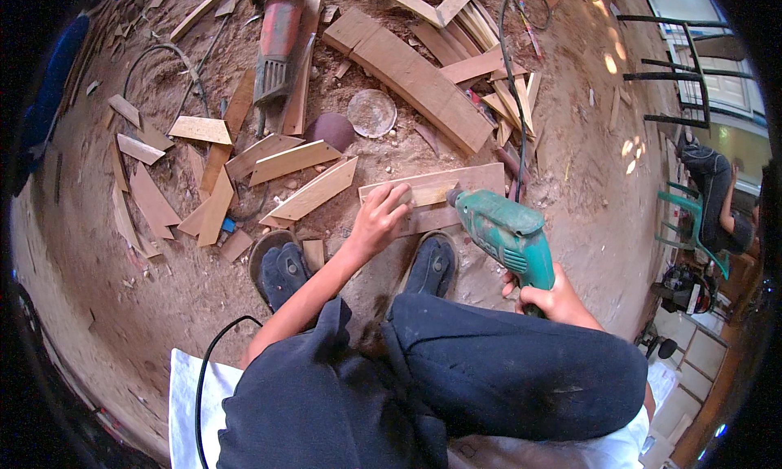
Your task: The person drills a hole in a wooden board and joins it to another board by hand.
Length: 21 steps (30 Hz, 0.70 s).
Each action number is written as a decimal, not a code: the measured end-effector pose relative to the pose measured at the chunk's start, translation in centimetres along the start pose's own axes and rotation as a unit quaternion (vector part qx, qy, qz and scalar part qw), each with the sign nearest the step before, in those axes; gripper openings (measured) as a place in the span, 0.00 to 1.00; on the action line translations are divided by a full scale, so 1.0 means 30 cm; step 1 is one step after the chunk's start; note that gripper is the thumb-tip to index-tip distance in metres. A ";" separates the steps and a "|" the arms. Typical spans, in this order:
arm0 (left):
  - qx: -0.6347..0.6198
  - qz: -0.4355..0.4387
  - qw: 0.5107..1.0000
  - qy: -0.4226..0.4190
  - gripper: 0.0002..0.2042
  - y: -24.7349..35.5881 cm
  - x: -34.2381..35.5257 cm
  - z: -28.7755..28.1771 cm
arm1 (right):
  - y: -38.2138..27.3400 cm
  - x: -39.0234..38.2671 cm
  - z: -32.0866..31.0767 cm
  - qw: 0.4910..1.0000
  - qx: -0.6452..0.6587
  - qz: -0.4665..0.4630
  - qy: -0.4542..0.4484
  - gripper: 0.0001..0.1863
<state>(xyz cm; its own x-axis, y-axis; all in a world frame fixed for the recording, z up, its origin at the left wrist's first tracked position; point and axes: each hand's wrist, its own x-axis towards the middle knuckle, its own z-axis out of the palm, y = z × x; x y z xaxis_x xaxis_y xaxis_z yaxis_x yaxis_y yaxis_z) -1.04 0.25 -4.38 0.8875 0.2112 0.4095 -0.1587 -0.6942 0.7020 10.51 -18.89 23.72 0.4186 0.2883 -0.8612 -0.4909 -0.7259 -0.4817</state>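
My right hand [562, 300] is wrapped round the handle of a green power drill [507, 228]. The drill lies on its side in the air, its chuck pointing left at a small pale wood piece [430, 189]. My left hand [380, 222] has its fingers closed on the left end of that piece, which lies over a wider plank [486, 177]. Whether the drill's bit touches the wood is hidden at the chuck. Both hands are just ahead of my shoes [432, 265].
A red angle grinder [281, 41] rests among wood offcuts at the far left. Ahead lies a thick long board [411, 82] beside a pile of strips. A round clear lid-like disc [372, 113] is on the dirt floor. At the right, a person sits near a green chair [692, 220].
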 end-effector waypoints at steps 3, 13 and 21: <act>0.008 -0.003 1.000 -0.002 0.15 0.003 -0.004 -0.007 | -0.004 -0.003 0.010 1.000 -0.015 -0.008 -0.004 0.14; 0.025 0.005 1.000 -0.013 0.15 0.010 0.012 -0.011 | -0.001 -0.018 0.031 1.000 -0.007 -0.015 0.018 0.08; 0.026 0.003 1.000 -0.002 0.15 0.017 0.018 -0.014 | 0.027 -0.018 0.018 0.999 -0.004 -0.020 0.033 0.08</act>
<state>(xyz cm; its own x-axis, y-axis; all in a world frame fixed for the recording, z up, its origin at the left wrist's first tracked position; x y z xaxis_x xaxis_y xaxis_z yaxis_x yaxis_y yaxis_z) -0.82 0.29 -3.54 0.8883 0.2042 0.4114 -0.1420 -0.7297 0.6688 9.47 -19.30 23.71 0.4876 0.2756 -0.8284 -0.4663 -0.7200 -0.5140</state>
